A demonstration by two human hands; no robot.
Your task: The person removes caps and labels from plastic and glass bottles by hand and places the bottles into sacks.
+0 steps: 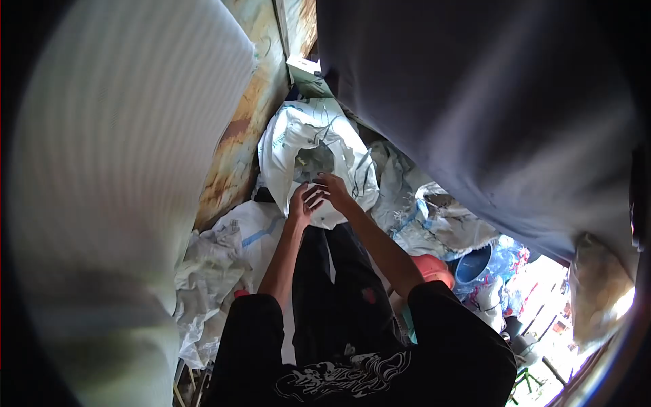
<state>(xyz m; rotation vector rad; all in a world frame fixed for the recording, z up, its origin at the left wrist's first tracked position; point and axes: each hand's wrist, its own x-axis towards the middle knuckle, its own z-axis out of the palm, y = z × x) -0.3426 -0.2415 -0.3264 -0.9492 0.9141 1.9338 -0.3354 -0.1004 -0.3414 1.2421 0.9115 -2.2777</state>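
Note:
A large white sack (pixel 277 146) stands in front of me with its mouth wide open and its edge folded outward. Greyish, see-through material (pixel 315 161) shows inside it. Both hands are close together over the sack's near rim. My left hand (pixel 306 202) has its fingers apart and curved to the right, with nothing seen in it. Just beside it, my right hand (pixel 333 190) points its parted fingers to the left, and no object shows in it either.
A rusty wall (pixel 237 136) rises at the left behind a pale ribbed sheet (pixel 129 149). Dark cloth (pixel 475 102) hangs at the upper right. White sacks (pixel 261 234) lie left; a red container (pixel 432 269) and a blue bucket (pixel 473 263) stand right.

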